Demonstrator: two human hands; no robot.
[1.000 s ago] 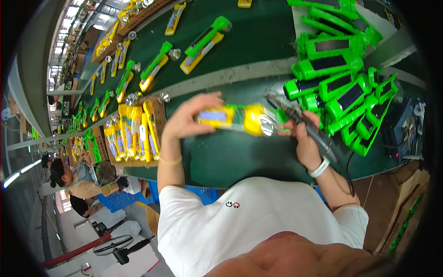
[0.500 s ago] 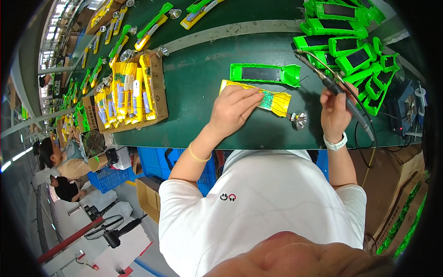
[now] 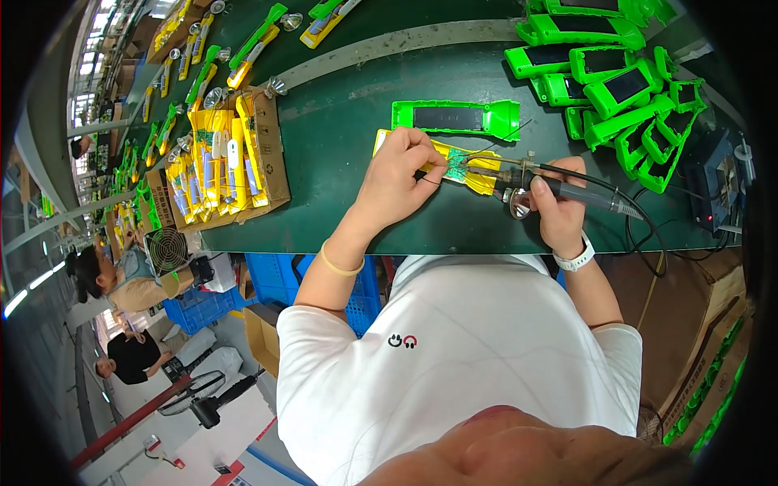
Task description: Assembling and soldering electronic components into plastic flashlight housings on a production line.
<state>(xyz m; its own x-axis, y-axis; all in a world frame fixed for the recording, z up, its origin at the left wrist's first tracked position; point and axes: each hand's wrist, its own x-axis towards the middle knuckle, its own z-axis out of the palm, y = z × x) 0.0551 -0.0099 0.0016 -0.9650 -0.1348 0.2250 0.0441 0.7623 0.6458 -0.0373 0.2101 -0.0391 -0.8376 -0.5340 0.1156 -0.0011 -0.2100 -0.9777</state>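
My right hand [image 3: 561,212] grips a soldering iron [image 3: 585,194] with a feed tube along it. The iron's tip points left, over the green circuit board [image 3: 456,164] in a yellow plastic housing [image 3: 483,184]. At the board's left end my left hand [image 3: 403,176] is closed in a pinch on a thin dark wire, its fingertips partly hiding it. A round silvery reflector [image 3: 517,202] sits at the housing's right end, partly behind the iron. Just beyond lies a green housing half [image 3: 454,119] with a dark panel.
Green housings [image 3: 620,89] are piled at the far right, near a dark soldering station [image 3: 713,190] with cables. On the left stands a cardboard box [image 3: 271,150] full of yellow housings. A metal strip [image 3: 389,44] crosses the bench; more lamp parts lie beyond. Other people are at left.
My right hand has brought the soldering iron left and down to the circuit board. My left hand's fingers have gone from lying over the yellow housing to a pinch beside the board.
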